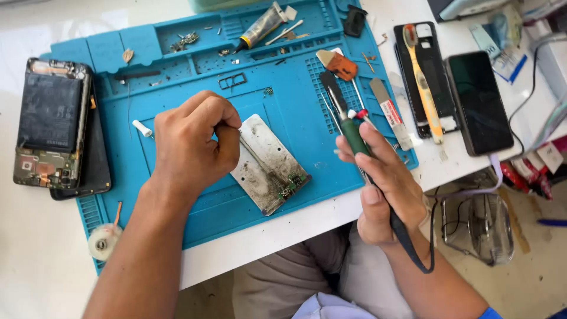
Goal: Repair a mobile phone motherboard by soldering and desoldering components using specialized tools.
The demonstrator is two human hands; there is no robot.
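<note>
My left hand (pixel 192 139) is curled in a loose fist over the blue repair mat (pixel 177 201), pinching thin tweezers (pixel 255 155) that reach across a scuffed metal plate (pixel 263 147). A small green circuit board (pixel 292 185) lies on the plate's near right corner, at the tweezer tips. My right hand (pixel 387 183) grips a soldering iron with a green handle (pixel 354 136) and a black cable, held at the mat's right edge, apart from the plate.
An opened phone with its battery (pixel 52 121) lies at the left. A glue tube (pixel 260 26), screws and small tools fill the mat's back trays. To the right lie a yellow toothbrush (pixel 422 82) on a phone back and a dark phone (pixel 478 100). A solder spool (pixel 103 239) sits near left.
</note>
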